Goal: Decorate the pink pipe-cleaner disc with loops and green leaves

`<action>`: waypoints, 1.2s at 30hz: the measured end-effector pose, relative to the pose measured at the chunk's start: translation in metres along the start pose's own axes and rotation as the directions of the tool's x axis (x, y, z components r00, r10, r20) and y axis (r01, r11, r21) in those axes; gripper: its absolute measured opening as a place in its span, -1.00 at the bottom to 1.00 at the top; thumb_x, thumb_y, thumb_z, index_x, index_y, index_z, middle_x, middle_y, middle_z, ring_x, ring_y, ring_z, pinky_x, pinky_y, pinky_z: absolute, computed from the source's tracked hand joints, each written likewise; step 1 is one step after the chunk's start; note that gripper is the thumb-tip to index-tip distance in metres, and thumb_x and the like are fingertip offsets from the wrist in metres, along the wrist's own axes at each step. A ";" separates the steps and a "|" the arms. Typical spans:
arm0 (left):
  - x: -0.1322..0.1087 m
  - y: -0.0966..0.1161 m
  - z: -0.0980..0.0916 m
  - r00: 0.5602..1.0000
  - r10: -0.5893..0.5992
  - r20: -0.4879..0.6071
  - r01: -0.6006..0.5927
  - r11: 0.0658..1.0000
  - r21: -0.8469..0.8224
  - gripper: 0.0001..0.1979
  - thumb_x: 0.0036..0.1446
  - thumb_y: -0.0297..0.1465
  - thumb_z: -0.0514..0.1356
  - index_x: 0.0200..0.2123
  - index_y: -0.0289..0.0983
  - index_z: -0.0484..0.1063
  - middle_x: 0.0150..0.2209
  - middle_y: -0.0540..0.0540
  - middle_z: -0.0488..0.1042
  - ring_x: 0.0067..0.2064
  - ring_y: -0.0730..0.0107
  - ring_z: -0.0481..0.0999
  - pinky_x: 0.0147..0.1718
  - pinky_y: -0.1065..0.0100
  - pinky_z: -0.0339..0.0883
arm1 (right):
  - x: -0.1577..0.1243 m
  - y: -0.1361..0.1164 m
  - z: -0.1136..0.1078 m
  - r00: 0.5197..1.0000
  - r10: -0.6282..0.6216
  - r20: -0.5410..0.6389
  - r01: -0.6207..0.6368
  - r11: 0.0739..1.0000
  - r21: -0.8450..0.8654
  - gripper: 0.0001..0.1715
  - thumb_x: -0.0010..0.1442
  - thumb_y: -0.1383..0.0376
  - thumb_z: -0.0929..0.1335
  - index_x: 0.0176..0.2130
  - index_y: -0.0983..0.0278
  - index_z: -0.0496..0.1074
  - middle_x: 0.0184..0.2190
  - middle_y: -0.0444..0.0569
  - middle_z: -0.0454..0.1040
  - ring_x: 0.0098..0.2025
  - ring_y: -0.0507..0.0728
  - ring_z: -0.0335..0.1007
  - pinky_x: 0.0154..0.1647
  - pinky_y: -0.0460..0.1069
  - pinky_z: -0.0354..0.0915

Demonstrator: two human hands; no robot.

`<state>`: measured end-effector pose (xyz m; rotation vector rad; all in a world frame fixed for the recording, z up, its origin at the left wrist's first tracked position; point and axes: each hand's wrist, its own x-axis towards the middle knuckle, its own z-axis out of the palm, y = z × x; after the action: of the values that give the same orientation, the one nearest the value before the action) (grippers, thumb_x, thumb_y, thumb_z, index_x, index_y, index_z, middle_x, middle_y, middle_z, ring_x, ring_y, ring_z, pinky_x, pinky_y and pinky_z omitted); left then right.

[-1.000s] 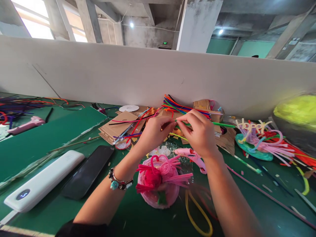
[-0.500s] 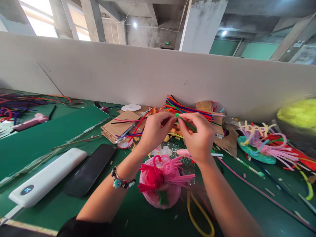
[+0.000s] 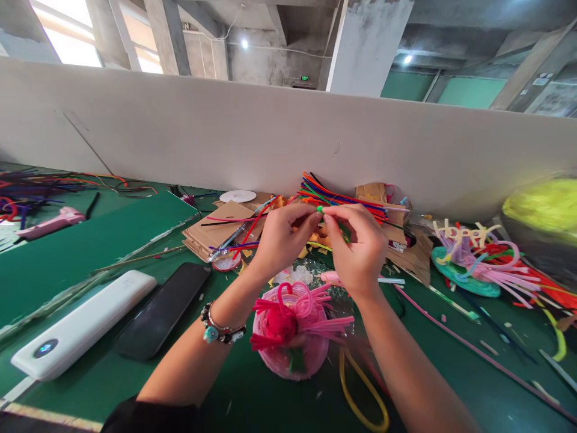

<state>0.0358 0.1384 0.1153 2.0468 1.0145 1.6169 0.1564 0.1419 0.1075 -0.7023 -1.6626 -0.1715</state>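
Between my fingertips is a green pipe cleaner (image 3: pixel 320 209), bent into a small tight piece at its end. My left hand (image 3: pixel 288 233) pinches it from the left, thumb and forefinger closed. From the other side my right hand (image 3: pixel 358 243) grips it too, and a darker green length shows under those fingers. Below both hands, on the table, lies a round pink piece (image 3: pixel 288 331) of coiled pipe cleaners, with a red flower, pink loops and a green leaf on top. A pink glue gun (image 3: pixel 330 277) rests partly behind my right wrist.
At left lie a white power bank (image 3: pixel 85 325) and a black phone (image 3: pixel 164 313). Cardboard (image 3: pixel 225 225) and a bundle of coloured pipe cleaners (image 3: pixel 345 197) lie near the partition (image 3: pixel 270 132). A turquoise decorated disc (image 3: pixel 464 279) sits at right; a yellow loop (image 3: pixel 360 409) lies in front.
My fingers have shifted slightly around the green pipe cleaner, and its end looks a little more tightly bunched. The whole view has moved slightly; the things on the table stay put.
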 end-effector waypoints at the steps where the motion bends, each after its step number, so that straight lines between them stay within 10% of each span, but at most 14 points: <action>1: 0.000 0.000 0.000 1.000 0.009 0.000 -0.009 1.000 0.011 -0.76 0.07 -0.46 0.03 -0.64 -0.31 0.26 -0.64 0.05 0.25 -0.58 0.59 0.15 -0.62 0.50 0.04 | 0.000 0.000 0.000 1.000 -0.001 0.000 0.001 1.000 0.009 -0.87 0.12 0.42 0.28 -0.35 0.24 0.40 -0.39 -0.06 0.46 -0.31 0.06 0.39 -0.32 -0.01 0.36; 9: 0.004 -0.002 -0.004 0.982 -0.160 0.101 0.175 0.971 -0.162 -0.77 0.06 -0.48 0.06 -0.62 -0.34 0.32 -0.64 0.06 0.26 -0.58 0.62 0.21 -0.60 0.53 0.12 | 0.002 0.006 0.000 0.998 -0.036 0.044 0.036 0.999 0.010 -0.87 0.11 0.42 0.28 -0.38 0.27 0.42 -0.43 -0.05 0.42 -0.33 0.05 0.37 -0.30 0.00 0.34; 18: 0.005 -0.015 -0.001 0.867 -0.396 0.301 0.498 0.677 -0.542 -0.78 0.13 -0.42 0.05 -0.41 -0.34 0.48 -0.48 -0.05 0.51 -0.51 0.65 0.42 -0.44 0.57 0.34 | 0.010 0.011 -0.010 0.990 -0.083 0.114 0.098 0.986 -0.134 -0.88 0.09 0.44 0.29 -0.38 0.25 0.39 -0.42 -0.06 0.42 -0.33 0.07 0.37 -0.29 0.00 0.33; 25: 0.005 -0.016 -0.009 0.865 -0.368 0.340 0.492 0.753 -0.437 -0.86 0.03 -0.47 0.16 -0.54 -0.34 0.45 -0.64 0.06 0.41 -0.58 0.67 0.37 -0.57 0.62 0.23 | 0.014 0.016 -0.016 0.935 -0.234 0.266 0.283 0.945 -0.164 -0.86 0.13 0.45 0.25 -0.36 0.27 0.37 -0.41 -0.04 0.38 -0.32 0.06 0.34 -0.29 -0.02 0.30; 36: 0.004 -0.017 0.004 0.865 -0.456 0.209 0.462 0.559 -0.689 -0.93 0.00 -0.55 0.14 -0.50 -0.34 0.36 -0.62 0.09 0.41 -0.56 0.68 0.40 -0.48 0.59 0.28 | 0.002 0.008 -0.004 0.940 -0.307 0.151 0.341 0.883 -0.324 -0.85 0.15 0.46 0.23 -0.31 0.29 0.35 -0.40 0.02 0.37 -0.31 0.09 0.33 -0.28 -0.02 0.31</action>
<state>0.0350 0.1535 0.1063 1.1176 0.6522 1.3910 0.1642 0.1474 0.1082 -0.6936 -1.8568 -0.6956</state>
